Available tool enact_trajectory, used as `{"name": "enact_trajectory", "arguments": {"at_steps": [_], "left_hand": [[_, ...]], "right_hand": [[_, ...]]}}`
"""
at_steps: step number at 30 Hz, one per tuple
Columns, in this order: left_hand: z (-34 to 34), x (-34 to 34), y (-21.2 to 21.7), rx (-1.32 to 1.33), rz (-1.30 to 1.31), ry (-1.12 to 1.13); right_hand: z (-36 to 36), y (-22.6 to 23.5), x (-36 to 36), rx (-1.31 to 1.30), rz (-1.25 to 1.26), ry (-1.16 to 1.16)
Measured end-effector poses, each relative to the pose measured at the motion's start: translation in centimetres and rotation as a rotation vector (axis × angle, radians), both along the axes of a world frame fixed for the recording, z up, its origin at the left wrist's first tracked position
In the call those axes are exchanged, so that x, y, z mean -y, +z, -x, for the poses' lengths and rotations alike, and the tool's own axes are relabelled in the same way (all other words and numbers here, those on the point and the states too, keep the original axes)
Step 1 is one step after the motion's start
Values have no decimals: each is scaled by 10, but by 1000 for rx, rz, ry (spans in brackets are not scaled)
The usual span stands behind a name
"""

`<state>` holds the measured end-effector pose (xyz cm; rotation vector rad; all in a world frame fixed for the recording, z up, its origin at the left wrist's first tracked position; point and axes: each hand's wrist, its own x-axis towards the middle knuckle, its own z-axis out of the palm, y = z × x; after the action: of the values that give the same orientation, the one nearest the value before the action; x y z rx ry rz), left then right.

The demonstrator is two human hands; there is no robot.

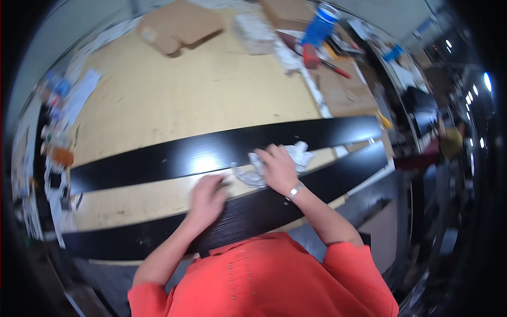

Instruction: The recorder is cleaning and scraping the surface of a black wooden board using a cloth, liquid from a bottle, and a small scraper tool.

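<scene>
Two long black boards with a glossy grained face lie across the table, a far board [142, 161] and a near board [248, 214]. My right hand [279, 168] grips a crumpled white cloth [300, 154] over the gap between them and the far board's near edge. Part of that cloth trails left, toward my other hand. My left hand [207, 199] hovers by the near board's far edge, its fingers bent and smeared by motion. Whether anything small is in them I cannot make out.
The pale wooden tabletop [211, 79] carries a cardboard piece [179, 26] at the back. At the back right are a blue cylindrical container [319, 26], a red-handled tool [311, 55] and a wrapped white block [254, 33]. Bottles [57, 84] line the left edge. Another person [449, 142] is far right.
</scene>
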<state>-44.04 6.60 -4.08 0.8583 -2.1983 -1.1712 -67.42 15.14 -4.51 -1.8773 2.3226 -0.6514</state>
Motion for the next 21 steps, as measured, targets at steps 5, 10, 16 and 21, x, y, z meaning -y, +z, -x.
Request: {"name": "enact_trajectory", "arguments": {"at_steps": [5,10,16,21], "left_hand": [[-57,-34,-2,213,154,67],[-40,-48,-6,406,341,121],[-36,-50,-5,435,375,133],[-34,-51,-7,474,369,143]], "right_hand": [[31,-6,10,-11,-450,133],[80,-40,12,33,-365,195],[307,-54,-35,-175,-417,-717],[316,-21,-68,115,-542,-782]]}}
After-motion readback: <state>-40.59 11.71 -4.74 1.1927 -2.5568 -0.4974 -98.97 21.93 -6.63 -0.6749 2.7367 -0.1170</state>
